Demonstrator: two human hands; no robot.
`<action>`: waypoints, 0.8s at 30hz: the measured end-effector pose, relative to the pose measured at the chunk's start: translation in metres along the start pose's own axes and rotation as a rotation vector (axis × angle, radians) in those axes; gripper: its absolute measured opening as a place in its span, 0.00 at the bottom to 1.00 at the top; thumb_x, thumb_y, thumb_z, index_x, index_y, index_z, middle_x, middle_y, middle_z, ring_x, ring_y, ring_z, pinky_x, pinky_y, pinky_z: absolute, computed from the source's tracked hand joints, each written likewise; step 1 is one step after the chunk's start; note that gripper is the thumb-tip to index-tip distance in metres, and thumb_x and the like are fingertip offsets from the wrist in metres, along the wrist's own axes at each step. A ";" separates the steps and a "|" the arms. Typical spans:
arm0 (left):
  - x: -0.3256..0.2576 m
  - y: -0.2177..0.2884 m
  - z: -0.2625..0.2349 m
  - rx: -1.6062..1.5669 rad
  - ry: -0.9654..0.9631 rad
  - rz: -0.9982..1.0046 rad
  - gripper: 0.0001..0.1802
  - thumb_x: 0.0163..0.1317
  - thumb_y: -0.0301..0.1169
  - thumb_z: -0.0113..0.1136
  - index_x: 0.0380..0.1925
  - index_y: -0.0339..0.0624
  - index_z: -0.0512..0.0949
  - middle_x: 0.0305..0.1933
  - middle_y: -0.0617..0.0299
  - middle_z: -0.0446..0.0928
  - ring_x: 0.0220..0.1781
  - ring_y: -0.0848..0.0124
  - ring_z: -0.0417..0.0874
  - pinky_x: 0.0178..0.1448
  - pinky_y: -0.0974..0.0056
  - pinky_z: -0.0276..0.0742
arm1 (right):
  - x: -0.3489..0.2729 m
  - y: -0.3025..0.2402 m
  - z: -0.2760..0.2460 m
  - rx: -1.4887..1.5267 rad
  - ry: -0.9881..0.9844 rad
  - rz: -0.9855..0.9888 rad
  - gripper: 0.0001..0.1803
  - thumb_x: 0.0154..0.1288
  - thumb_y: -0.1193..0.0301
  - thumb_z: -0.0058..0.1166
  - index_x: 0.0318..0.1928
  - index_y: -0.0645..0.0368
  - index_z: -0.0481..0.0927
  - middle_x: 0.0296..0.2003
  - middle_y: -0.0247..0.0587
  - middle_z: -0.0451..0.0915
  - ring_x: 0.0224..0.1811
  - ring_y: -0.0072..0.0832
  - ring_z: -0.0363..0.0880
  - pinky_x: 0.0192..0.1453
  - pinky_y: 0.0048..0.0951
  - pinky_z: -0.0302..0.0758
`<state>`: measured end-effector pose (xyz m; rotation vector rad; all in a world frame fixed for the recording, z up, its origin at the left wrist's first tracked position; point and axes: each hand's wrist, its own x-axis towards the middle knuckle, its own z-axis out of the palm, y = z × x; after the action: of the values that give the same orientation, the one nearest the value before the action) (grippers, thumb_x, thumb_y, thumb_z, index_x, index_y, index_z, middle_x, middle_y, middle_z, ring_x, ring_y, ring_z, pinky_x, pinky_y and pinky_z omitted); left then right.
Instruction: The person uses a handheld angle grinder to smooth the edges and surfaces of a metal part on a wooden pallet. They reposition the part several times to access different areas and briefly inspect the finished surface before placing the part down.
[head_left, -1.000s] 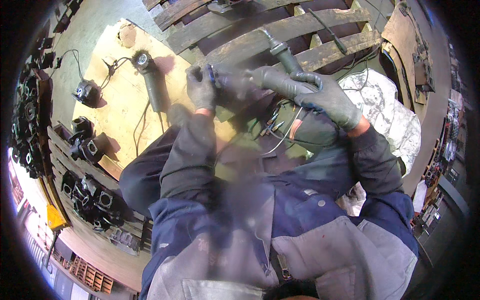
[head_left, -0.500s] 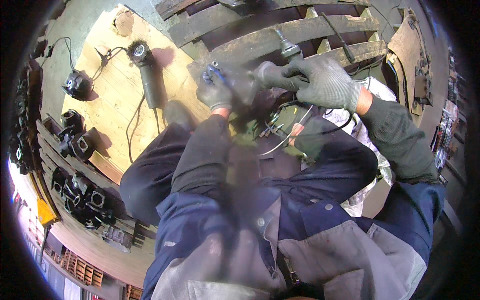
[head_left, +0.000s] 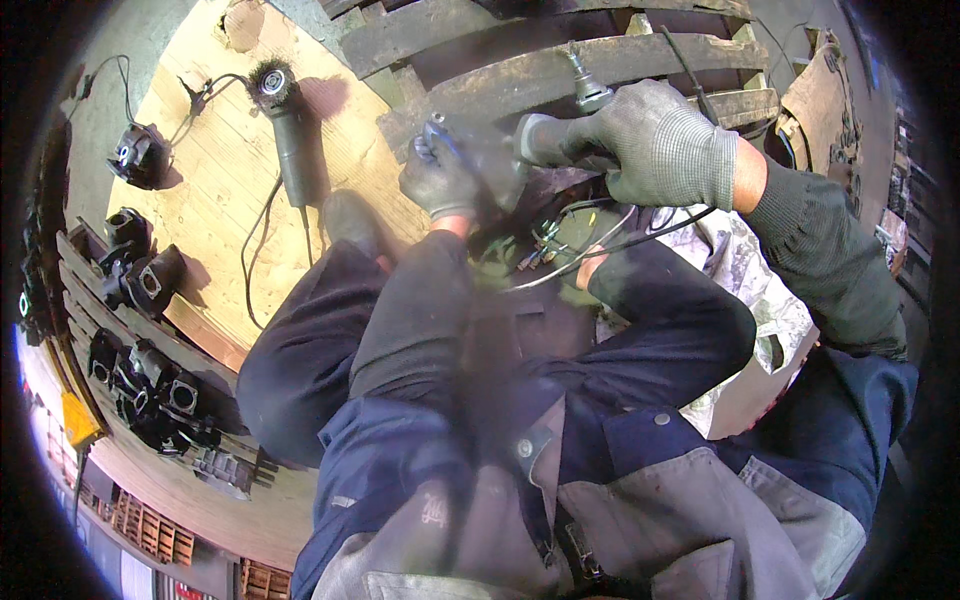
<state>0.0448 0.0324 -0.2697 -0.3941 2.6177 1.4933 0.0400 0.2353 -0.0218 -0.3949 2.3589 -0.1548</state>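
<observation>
My gloved left hand [head_left: 440, 182] is closed at the edge of the wooden board, around something mostly hidden. A small metal ring end [head_left: 437, 118] shows above its fingers, with blue beside it. Just right of that hand lies a blurred dark grey part [head_left: 497, 172]; whether they touch is unclear. My gloved right hand [head_left: 660, 145] is wrapped round a grey power tool [head_left: 550, 140], its thick rounded end directed left toward the dark part. A silver shaft [head_left: 585, 78] rises beyond the right hand's fingers; its join to the tool is hidden.
On the board [head_left: 215, 130] lies an angle grinder [head_left: 287, 140] with a wire brush and trailing cord. Dark metal castings [head_left: 150, 280] stand at left. Slatted pallet wood [head_left: 540, 75] spans the far side. Cables [head_left: 570, 262] and a white plastic sack [head_left: 760, 300] lie by my right leg.
My right hand and the tool have shifted slightly right and up in view. My left hand stays closed near the dark part. The surroundings have slid a little as the view moved.
</observation>
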 end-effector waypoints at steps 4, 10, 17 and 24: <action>0.002 -0.007 0.006 -0.051 0.025 0.026 0.26 0.79 0.48 0.55 0.28 0.40 0.87 0.26 0.54 0.87 0.29 0.59 0.88 0.39 0.54 0.81 | -0.002 -0.002 0.001 0.025 0.044 0.027 0.22 0.58 0.65 0.65 0.54 0.43 0.85 0.37 0.50 0.88 0.43 0.51 0.88 0.48 0.50 0.84; 0.008 -0.013 0.005 0.117 0.040 0.113 0.26 0.77 0.49 0.56 0.29 0.41 0.88 0.28 0.50 0.87 0.31 0.53 0.89 0.39 0.51 0.81 | -0.024 0.006 0.024 0.252 0.088 0.112 0.28 0.52 0.70 0.65 0.58 0.50 0.86 0.42 0.57 0.87 0.46 0.52 0.87 0.53 0.49 0.83; 0.048 0.009 -0.001 0.242 -0.613 0.483 0.25 0.71 0.56 0.62 0.40 0.44 0.89 0.37 0.46 0.88 0.38 0.51 0.91 0.44 0.52 0.84 | -0.101 -0.009 0.085 0.945 0.357 0.439 0.34 0.57 0.61 0.68 0.66 0.57 0.83 0.48 0.52 0.88 0.47 0.35 0.89 0.54 0.36 0.83; 0.009 0.023 -0.024 0.335 -0.128 0.403 0.50 0.62 0.63 0.70 0.66 0.26 0.74 0.65 0.34 0.79 0.68 0.43 0.79 0.72 0.48 0.74 | -0.119 -0.025 0.108 1.131 0.393 0.534 0.34 0.60 0.70 0.67 0.67 0.68 0.79 0.52 0.41 0.86 0.46 0.20 0.82 0.54 0.25 0.80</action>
<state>0.0306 0.0211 -0.2405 0.2662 2.8804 1.0769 0.2020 0.2502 -0.0180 0.8539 2.2160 -1.2952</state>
